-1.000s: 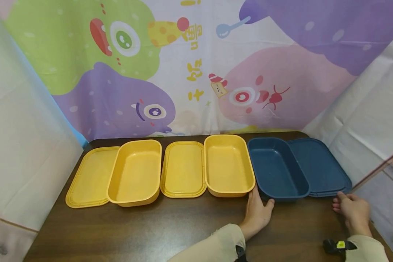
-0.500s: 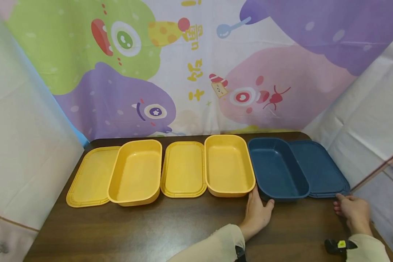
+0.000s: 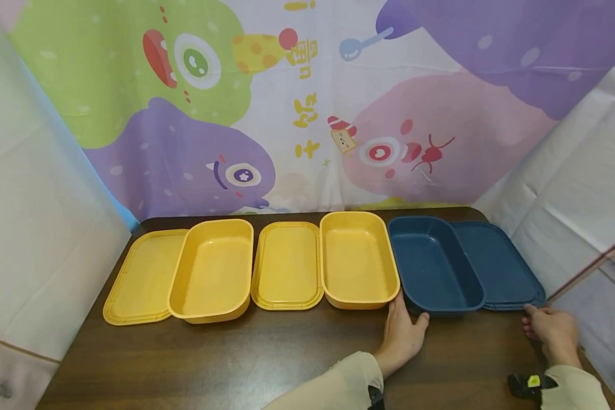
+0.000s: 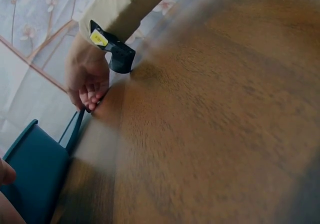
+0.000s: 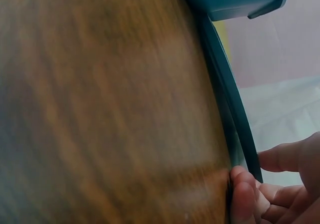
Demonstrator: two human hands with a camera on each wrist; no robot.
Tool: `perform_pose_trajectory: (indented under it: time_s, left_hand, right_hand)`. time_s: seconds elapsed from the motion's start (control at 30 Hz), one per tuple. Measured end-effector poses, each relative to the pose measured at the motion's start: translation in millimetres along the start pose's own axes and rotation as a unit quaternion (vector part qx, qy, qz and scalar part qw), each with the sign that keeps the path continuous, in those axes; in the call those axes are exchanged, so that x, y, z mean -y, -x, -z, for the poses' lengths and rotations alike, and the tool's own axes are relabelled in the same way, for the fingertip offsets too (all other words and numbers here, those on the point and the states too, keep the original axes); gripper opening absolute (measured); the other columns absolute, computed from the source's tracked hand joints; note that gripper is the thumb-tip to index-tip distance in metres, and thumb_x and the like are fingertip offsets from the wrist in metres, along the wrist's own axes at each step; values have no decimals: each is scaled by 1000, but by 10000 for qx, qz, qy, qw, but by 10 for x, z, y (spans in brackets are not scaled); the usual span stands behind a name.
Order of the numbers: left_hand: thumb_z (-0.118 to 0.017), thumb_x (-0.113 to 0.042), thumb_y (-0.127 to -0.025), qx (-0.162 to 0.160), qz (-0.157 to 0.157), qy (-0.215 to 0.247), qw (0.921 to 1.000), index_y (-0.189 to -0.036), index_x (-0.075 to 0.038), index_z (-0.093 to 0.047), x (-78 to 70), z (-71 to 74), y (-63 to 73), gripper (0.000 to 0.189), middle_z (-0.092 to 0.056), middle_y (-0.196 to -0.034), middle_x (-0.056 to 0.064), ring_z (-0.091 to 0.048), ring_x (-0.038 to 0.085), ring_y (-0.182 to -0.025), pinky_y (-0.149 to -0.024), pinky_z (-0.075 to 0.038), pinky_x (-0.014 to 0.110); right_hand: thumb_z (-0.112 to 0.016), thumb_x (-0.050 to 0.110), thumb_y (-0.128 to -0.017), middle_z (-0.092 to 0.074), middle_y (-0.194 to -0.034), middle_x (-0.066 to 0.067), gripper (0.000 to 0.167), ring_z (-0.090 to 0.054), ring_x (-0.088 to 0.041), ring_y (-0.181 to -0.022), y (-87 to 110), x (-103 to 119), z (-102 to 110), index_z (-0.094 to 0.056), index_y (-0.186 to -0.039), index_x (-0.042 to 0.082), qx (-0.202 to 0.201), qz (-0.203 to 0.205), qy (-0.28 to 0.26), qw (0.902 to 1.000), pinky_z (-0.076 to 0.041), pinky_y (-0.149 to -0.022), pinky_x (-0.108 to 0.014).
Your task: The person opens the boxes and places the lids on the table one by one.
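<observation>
My left hand reaches to the near left corner of a blue food container. Its fingers extend straight into the gap beside the yellow container, and its thumb lies spread at the blue container's front wall. Farther right, my right hand pinches the near right corner of a flat blue lid. In the right wrist view the thumb touches the lid's upper face, with curled fingers at its lower edge. The lid's left side is hidden behind the blue container.
To the left stand a yellow lid, a second yellow container and another yellow lid, all in one row. The dark wooden table extends in front. A printed cloth hangs behind, and white cloth borders the right side.
The blue lid has shifted slightly left, toward the blue container, with my right hand still at its corner. My left hand and the yellow pieces have stayed in place.
</observation>
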State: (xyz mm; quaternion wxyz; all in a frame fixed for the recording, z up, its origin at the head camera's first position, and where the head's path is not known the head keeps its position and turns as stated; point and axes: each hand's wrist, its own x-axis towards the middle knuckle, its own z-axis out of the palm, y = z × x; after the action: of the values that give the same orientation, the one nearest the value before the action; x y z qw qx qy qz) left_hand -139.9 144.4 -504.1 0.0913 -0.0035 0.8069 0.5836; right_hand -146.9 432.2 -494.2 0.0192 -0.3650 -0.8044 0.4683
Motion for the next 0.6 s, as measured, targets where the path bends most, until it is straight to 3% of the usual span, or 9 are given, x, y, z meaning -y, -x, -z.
perform_pose_trajectory:
  time_s: [0.6]
  left_hand:
    - [-66,-29,-91,33,76,5,10000,-153,-14,-27,-14,7,6,75,-32,-157,7,-38,24,-141,-113,-36,41]
  right_hand:
    - [-45,16,-98,-54,-50,5,34,-54,-9,-44,-18,32,1,-58,-92,-15,61,-83,494,9987,-50,-44,-26]
